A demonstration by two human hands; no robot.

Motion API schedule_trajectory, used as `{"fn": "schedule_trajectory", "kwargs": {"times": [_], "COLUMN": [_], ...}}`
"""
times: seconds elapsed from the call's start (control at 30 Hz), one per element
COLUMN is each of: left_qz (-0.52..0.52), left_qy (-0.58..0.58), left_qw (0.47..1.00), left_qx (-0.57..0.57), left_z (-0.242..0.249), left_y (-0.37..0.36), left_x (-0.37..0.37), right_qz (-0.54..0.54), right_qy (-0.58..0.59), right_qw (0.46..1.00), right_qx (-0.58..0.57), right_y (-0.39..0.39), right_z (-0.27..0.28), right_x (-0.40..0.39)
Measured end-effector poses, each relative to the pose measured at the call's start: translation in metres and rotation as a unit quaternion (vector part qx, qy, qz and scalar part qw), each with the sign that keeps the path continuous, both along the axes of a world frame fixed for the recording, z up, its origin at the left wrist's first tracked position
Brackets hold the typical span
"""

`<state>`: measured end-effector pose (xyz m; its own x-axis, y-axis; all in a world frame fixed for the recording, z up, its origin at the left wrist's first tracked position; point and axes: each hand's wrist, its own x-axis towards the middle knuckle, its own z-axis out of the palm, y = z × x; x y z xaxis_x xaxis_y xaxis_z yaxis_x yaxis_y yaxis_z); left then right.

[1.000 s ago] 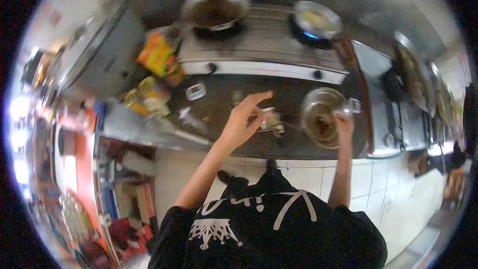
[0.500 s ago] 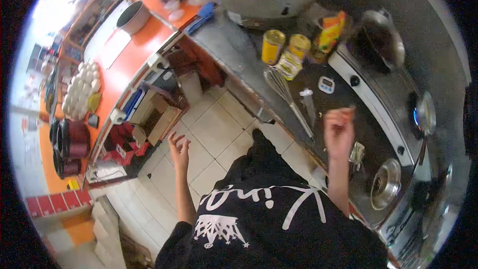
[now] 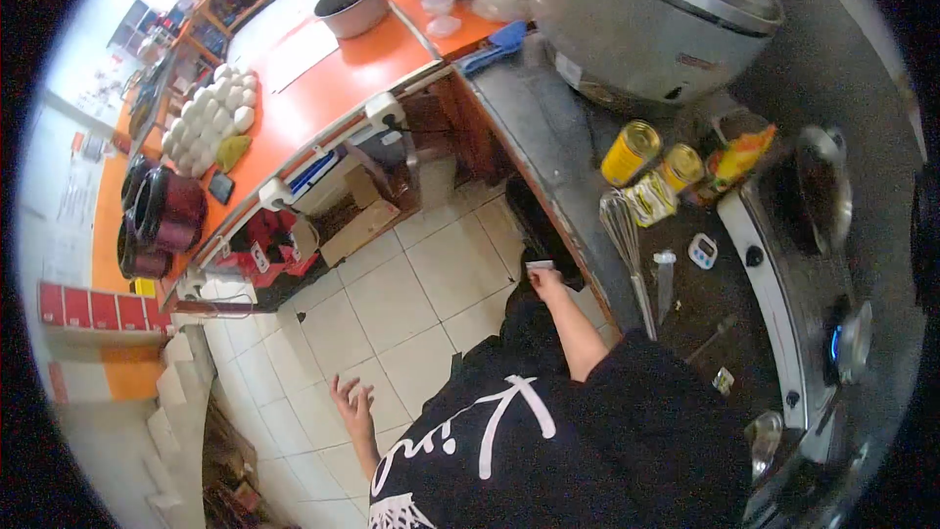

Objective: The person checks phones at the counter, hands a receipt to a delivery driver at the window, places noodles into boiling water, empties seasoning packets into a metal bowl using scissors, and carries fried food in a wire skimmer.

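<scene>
My left hand (image 3: 352, 400) hangs over the tiled floor, fingers apart, holding nothing. My right hand (image 3: 548, 281) is closed at the front edge of the dark counter; a small pale, flat piece (image 3: 540, 264) shows at its fingertips, too small to name. To the right of that hand, a whisk (image 3: 627, 245) lies on the counter beside a clear tube-like item (image 3: 665, 284) and a white timer (image 3: 702, 251). Behind the whisk stand two yellow cans (image 3: 632, 153), (image 3: 681, 168) with a yellow packet (image 3: 650, 200) in front.
A large metal cooker (image 3: 646, 29) stands at the back. On the right is a stove (image 3: 769, 304) with a pan (image 3: 855, 343) over a blue flame. The orange counter (image 3: 323, 88) holds eggs (image 3: 211, 118), a round pot (image 3: 352, 8) and dark red pots (image 3: 168, 211).
My right hand has moved left from above the dark counter to its front edge, with a small pale piece now visible. The view has shifted, and my left hand remains open over the floor.
</scene>
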<state>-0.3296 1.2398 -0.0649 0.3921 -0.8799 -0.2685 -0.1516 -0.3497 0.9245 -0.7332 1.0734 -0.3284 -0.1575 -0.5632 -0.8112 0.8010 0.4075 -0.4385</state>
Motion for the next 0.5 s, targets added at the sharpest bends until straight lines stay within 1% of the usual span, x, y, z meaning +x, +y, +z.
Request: {"fn": "schedule_trajectory", "kwargs": {"times": [0.03,0.07,0.13,0.17,0.2,0.23,0.27,0.3,0.33,0.37,0.43,0.47,0.5], "left_qz": [0.029,0.038,0.032,0.034,0.012,-0.016,-0.027,-0.081,-0.138,-0.158,-0.272,-0.314,-0.355], "left_qy": [-0.006,-0.011,-0.008,-0.013,-0.004,0.005,0.004,0.003,0.005,0.01,0.033,0.042,0.049], "left_qw": [0.999,0.999,0.998,0.997,0.998,0.997,0.997,0.994,0.987,0.983,0.957,0.943,0.918], "left_qx": [0.025,0.024,0.055,0.061,0.066,0.072,0.076,0.077,0.08,0.088,0.095,0.102,0.172], "left_z": [0.003,0.008,0.016,0.017,0.017,0.017,0.013,0.003,-0.007,-0.018,-0.045,-0.063,-0.084], "left_y": [0.011,0.016,0.031,0.033,0.031,0.024,0.014,0.003,-0.007,-0.02,-0.044,-0.052,-0.058], "left_x": [0.005,0.006,0.008,0.005,0.002,0.001,0.0,-0.005,-0.012,-0.021,-0.047,-0.051,-0.053], "right_qz": [-0.031,-0.064,-0.135,-0.175,-0.088,-0.13,-0.173,0.047,0.134,0.206,0.324,0.341,0.508], "right_qy": [-0.002,-0.006,-0.01,-0.012,0.096,0.04,-0.015,0.155,0.246,0.32,0.426,0.47,0.408], "right_qw": [0.999,0.997,0.989,0.981,0.979,0.99,0.983,0.987,0.96,0.925,0.844,0.81,0.758], "right_qx": [-0.019,-0.038,-0.068,-0.079,-0.154,-0.045,0.062,-0.004,-0.021,-0.019,0.03,0.084,0.017], "right_y": [-0.01,-0.023,-0.032,-0.028,-0.017,-0.016,-0.017,0.0,0.019,0.038,0.091,0.124,0.149], "right_z": [-0.016,-0.031,-0.057,-0.06,-0.061,-0.018,0.035,0.035,0.029,0.018,-0.008,-0.035,0.031], "right_x": [-0.009,-0.019,-0.039,-0.044,-0.049,-0.045,-0.04,-0.04,-0.036,-0.027,-0.007,0.009,0.001]}}
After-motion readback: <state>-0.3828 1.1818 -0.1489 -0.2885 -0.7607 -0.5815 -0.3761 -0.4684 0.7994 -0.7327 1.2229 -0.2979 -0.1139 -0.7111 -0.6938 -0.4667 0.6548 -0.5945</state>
